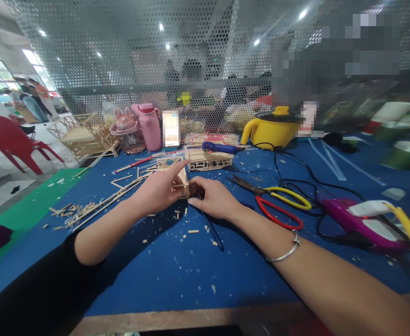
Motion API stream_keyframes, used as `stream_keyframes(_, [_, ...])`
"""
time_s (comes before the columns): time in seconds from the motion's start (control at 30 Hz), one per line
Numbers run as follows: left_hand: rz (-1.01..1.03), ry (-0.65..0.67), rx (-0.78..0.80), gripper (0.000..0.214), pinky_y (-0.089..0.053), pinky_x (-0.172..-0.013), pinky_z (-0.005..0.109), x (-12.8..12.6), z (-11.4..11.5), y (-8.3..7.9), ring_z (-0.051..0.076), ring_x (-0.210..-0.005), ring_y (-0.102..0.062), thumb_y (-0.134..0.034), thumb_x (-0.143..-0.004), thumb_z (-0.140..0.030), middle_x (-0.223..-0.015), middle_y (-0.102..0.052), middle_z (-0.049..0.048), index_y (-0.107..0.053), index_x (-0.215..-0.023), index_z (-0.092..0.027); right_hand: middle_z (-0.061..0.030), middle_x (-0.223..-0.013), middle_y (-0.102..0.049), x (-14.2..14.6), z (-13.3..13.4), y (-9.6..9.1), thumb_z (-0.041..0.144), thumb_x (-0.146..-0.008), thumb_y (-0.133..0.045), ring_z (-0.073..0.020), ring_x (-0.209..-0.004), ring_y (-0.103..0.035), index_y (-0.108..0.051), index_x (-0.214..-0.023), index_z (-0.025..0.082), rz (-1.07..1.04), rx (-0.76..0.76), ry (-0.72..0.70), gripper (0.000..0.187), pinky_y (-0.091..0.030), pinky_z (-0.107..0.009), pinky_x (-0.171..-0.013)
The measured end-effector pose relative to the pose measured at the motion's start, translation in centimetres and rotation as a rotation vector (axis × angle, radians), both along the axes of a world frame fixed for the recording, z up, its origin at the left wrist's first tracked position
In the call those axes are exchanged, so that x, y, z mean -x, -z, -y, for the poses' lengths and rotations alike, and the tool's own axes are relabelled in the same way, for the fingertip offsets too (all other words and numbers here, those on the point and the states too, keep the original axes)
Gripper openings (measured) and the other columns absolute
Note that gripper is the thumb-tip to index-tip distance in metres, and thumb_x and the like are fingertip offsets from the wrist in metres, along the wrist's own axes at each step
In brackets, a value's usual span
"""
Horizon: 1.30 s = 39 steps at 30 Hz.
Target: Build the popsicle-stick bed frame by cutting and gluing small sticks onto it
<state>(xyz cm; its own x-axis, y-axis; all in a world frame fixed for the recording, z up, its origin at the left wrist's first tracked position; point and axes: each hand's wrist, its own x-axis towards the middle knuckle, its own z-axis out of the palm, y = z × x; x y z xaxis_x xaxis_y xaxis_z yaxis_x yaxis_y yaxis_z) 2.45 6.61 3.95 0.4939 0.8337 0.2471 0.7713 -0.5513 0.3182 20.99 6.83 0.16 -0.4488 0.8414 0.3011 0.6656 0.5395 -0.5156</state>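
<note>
Over the blue table my left hand (157,189) is closed on a small model of thin wooden sticks (183,178), index finger stretched along its top. My right hand (214,197) meets it from the right, its fingers curled round a dark thing I cannot make out, beside the model's near corner. From under my right hand a slim dark-blue rod (212,229) slants toward me; whether the fingers hold it is hidden. Just behind stands a larger stick-built piece with a latticed side (211,161), and a blue-handled tool (220,147) lies on top.
Scissors (278,200) with red and yellow handles lie right, near black cables and a purple-and-white device (365,221). Stick scraps (73,210) litter the left. A pink bottle (149,127), a lit phone (171,128) and a yellow pot (273,130) stand along the mesh screen (121,60).
</note>
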Motion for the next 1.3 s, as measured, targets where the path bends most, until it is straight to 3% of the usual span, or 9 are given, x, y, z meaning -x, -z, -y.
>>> stream_keyframes(0.17, [-0.019, 0.001, -0.021, 0.077, -0.041, -0.066, 0.029, -0.37, 0.20, -0.06, 0.021, -0.080, -0.064, -0.053, -0.073, -0.016, -0.088, -0.072, 0.0037, -0.023, -0.144, -0.020, -0.0014, -0.083, -0.067, 0.07, 0.02, -0.08, 0.020, -0.070, -0.064, -0.0157, -0.073, -0.059, -0.057, -0.093, 0.020, 0.004, 0.000, 0.011, 0.024, -0.040, -0.026, -0.064])
stream_keyframes(0.63, [-0.216, -0.011, -0.136, 0.071, -0.045, -0.067, 0.030, -0.88, 0.39, -0.18, 0.024, -0.086, -0.065, -0.050, -0.081, -0.017, -0.098, -0.071, 0.0054, -0.019, -0.145, -0.022, -0.0049, -0.093, -0.070, 0.45, 0.09, 0.02, 0.017, -0.071, -0.062, -0.0194, -0.084, -0.064, -0.059, -0.093, 0.020, -0.030, 0.006, 0.007, 0.023, -0.047, -0.030, -0.075])
stream_keyframes(1.13, [-0.199, 0.001, -0.138, 0.068, -0.046, -0.069, 0.032, -0.70, 0.36, -0.03, 0.024, -0.089, -0.064, -0.050, -0.080, -0.016, -0.099, -0.071, 0.0067, -0.025, -0.143, -0.020, -0.0042, -0.090, -0.070, 0.66, 0.25, 0.02, 0.015, -0.067, -0.066, -0.0192, -0.082, -0.064, -0.061, -0.091, 0.020, -0.077, 0.002, 0.042, 0.026, -0.047, -0.031, -0.075])
stream_keyframes(1.3, [-0.204, 0.008, -0.060, 0.073, -0.046, -0.071, 0.033, -0.45, 0.30, -0.38, 0.024, -0.091, -0.064, -0.046, -0.082, -0.014, -0.099, -0.070, 0.0075, -0.013, -0.146, -0.021, -0.0035, -0.089, -0.070, 0.57, 0.32, -0.04, 0.014, -0.068, -0.064, -0.0186, -0.081, -0.064, -0.060, -0.092, 0.021, -0.071, 0.005, 0.038, 0.025, -0.047, -0.030, -0.074])
